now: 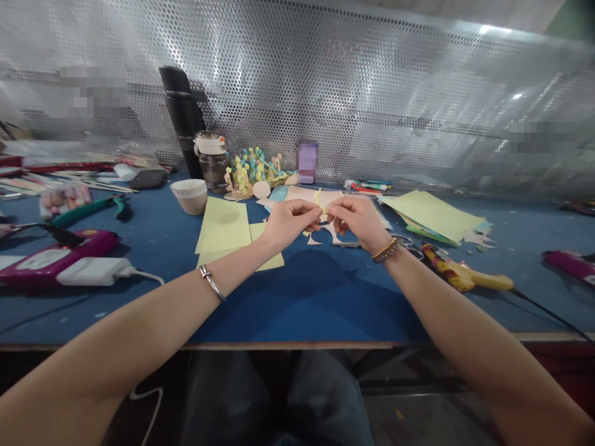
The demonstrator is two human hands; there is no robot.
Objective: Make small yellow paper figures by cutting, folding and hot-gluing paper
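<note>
My left hand [288, 223] and my right hand [356, 222] meet above the blue table [297, 303], their fingertips pinching a small pale yellow paper piece [318, 201] from both sides. Most of the piece is hidden by my fingers. Below my hands lie pale yellow paper sheets [223, 226] and small cut paper scraps [325, 234]. A stack of pale green paper sheets [432, 214] lies to the right of my right hand. A yellow glue gun [460, 275] rests near my right wrist.
Along the back stand a black flask [183, 121], a glass jar [212, 164], a paper cup [189, 196] and yellow-and-teal paper figures [251, 170]. A magenta device [56, 257] with a white power adapter [90, 271] and green-handled pliers [88, 210] lie left. A perforated metal panel [353, 87] stands behind.
</note>
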